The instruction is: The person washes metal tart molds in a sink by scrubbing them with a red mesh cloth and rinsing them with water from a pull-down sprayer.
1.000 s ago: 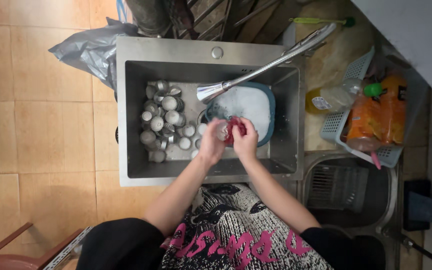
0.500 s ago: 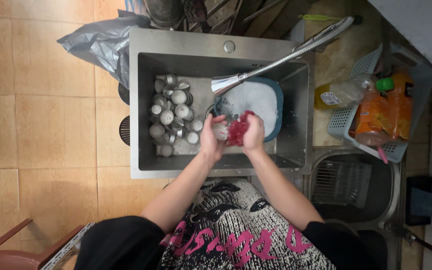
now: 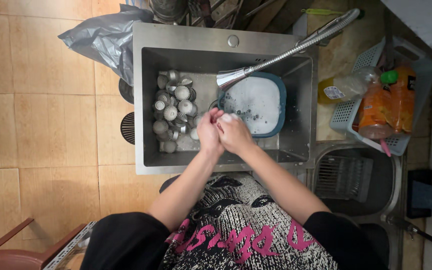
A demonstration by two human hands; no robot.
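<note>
Both hands are brought together over the middle of a steel sink [image 3: 148,100], at its near side. The left hand [image 3: 209,134] and the right hand [image 3: 235,135] are pressed one against the other, and the fingers of both are curled inward and closed around something small between them. Only a bit of red is seen between the palms, so it cannot be told what exactly is clamped there; it may be a scrubbing cloth or sponge, possibly with a small metal piece inside it.

Just left of the hands, on the sink floor, a heap of small fluted metal moulds [image 3: 173,110] is lying, some turned mouth up and some on their side. They seem to be kept there so that each can be reached by the left hand without moving the body.

Just beyond the hands, to the right, a blue basin [image 3: 279,100] filled with foamy water is standing inside the sink (the foam suggests soap). A flexible spray tap [image 3: 236,77] is bent down from the far right corner, and its head ends above the far left edge of the basin.

To the right of the sink, on the counter, a pale plastic basket [image 3: 361,60] is placed, with an orange bottle [image 3: 376,107] and a clear bottle [image 3: 343,89] leaning in it. At the far left, a grey plastic bag [image 3: 103,37] hangs beside the sink.
</note>
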